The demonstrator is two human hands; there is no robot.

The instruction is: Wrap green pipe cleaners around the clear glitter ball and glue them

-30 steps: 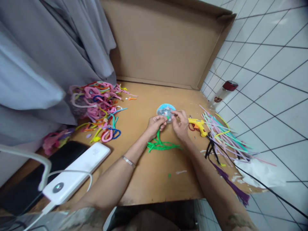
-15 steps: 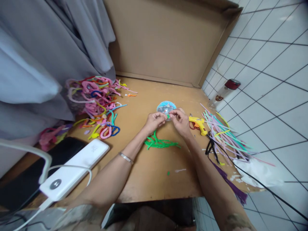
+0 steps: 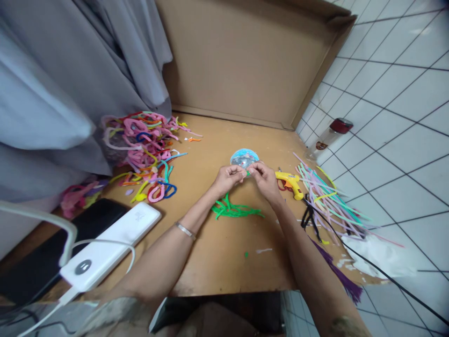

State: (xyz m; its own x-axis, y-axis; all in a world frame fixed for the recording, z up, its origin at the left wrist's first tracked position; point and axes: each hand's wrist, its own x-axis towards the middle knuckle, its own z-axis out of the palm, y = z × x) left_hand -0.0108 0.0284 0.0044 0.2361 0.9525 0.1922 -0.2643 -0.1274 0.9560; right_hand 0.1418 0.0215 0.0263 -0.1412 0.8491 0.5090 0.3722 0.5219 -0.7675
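Note:
My left hand (image 3: 228,180) and my right hand (image 3: 264,179) meet over the middle of the table, fingertips pinched. Between them shows a small bit of green pipe cleaner (image 3: 248,173), mostly hidden by the fingers. Just beyond my fingers lies a round, shiny disc (image 3: 244,155) with a blue rim, partly covered by my hands. Below my wrists, several green pipe cleaners (image 3: 236,210) rest in a loose pile. A yellow glue gun (image 3: 289,182) lies on its side to the right of my right hand.
Tangled coloured pipe cleaners (image 3: 140,145) heap up at left. A white power bank (image 3: 112,245) with cables sits front left. At right are straight pastel pipe cleaners (image 3: 328,201), a purple bundle (image 3: 338,271), a black cord and a red-lidded jar (image 3: 329,138). A cardboard panel (image 3: 238,61) stands behind.
Both hands have drawn slightly nearer to me, and less of the green piece shows between the fingertips. The view has shifted a little; the things on the table stay put.

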